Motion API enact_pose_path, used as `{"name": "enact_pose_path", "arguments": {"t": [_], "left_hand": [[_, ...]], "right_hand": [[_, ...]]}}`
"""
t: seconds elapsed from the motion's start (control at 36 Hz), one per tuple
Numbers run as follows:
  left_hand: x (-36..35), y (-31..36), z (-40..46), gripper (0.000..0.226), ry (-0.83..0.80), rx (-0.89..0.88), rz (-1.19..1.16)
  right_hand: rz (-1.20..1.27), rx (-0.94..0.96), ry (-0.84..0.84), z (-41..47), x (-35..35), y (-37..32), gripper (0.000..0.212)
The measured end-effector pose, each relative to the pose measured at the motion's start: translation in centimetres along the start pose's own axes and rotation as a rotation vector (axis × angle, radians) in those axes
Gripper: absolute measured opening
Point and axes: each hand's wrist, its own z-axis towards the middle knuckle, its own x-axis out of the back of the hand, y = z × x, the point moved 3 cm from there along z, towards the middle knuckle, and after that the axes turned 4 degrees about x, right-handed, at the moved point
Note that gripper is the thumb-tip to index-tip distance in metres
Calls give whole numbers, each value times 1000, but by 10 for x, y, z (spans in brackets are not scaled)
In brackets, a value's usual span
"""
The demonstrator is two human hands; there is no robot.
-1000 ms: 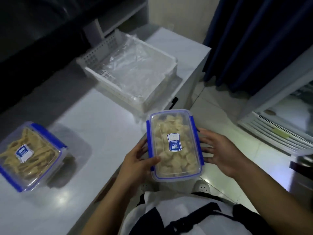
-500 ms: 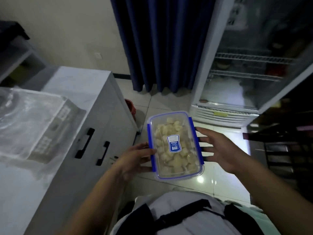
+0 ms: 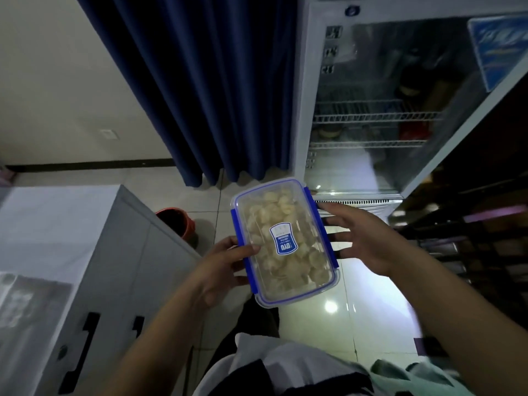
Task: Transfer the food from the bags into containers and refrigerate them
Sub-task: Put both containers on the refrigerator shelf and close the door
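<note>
A clear container [image 3: 284,244] with blue latches and a shut lid, full of pale food pieces, is held in the air over the tiled floor [image 3: 357,310]. The left hand [image 3: 220,270] pinches its left edge, thumb on the lid. The right hand [image 3: 368,241] lies spread against its right side. Beyond stands the open fridge [image 3: 371,121], its wire shelves partly free; a cabinet [image 3: 94,270] is close on the left.

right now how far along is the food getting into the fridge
Done: the food sits inside the lidded container, blue side clips down. In hand: the left hand grips its left edge, thumb on the lid, while the right hand is open at its right side; contact there is unclear. The fridge ahead stands open, wire shelves showing. Left: carry the container over and set it on a shelf.
</note>
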Motion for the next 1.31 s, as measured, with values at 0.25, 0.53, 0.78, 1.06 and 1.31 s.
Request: {"name": "enact_pose_path", "arguments": {"t": [0.25,0.53,0.78,1.06,1.31], "left_hand": [[29,98,85,74,-50,-52,-27],[75,187,153,73,-49,-83,-39],[100,214,182,71,-36,-64,-44],[101,213,193,70,-67,-46,-6],[97,210,189,61,-101,-31,53]], "right_hand": [[-49,-18,11,87,-21,-84,25],[-1376,458,490,232,-35,-201,48],[-2615,31,391,315,-35,-255,65],[-2805,4,459,338,-32,-258,49],[-2485,119,442,273,-34,-202,29]]}}
